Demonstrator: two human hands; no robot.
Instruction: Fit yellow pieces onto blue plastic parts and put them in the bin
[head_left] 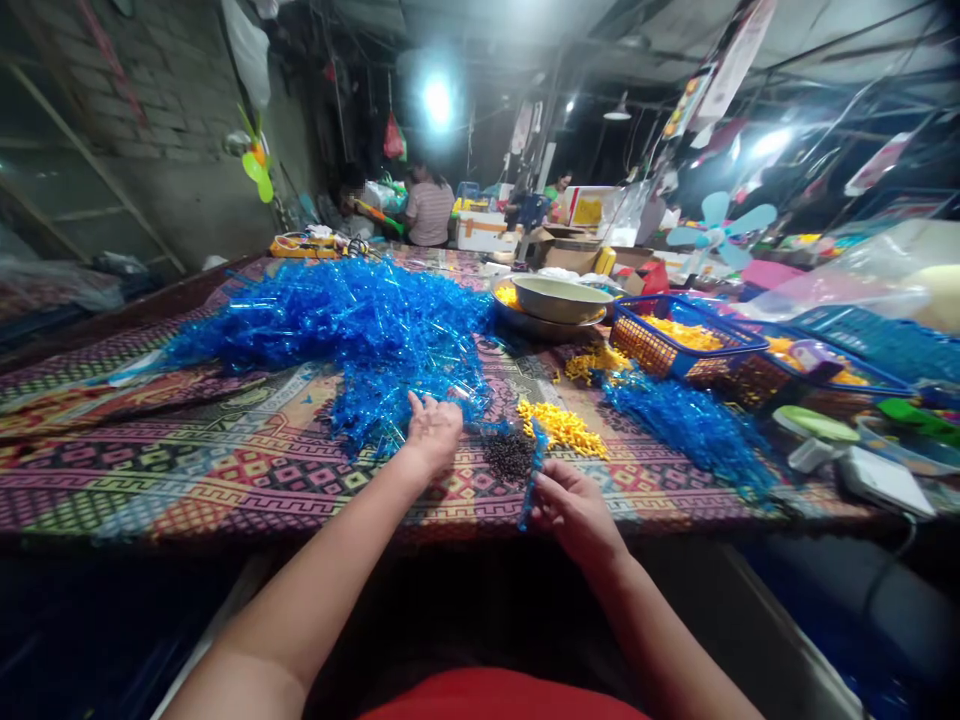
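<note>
A bare brick wall (150, 90) rises at far left, and a person in a striped top (430, 205) sits at the table's far end. A heap of blue plastic runners (360, 330) sprawls across a patterned woven cloth (225, 470). The left hand (433, 430) lies open, fingers spread, touching the heap's near edge. Next come small black pieces (510, 455) and yellow pieces (561, 428). The right hand (574, 510), fingers curled, grips an upright blue strip (531, 480). Further right stands a blue basket (679, 340).
</note>
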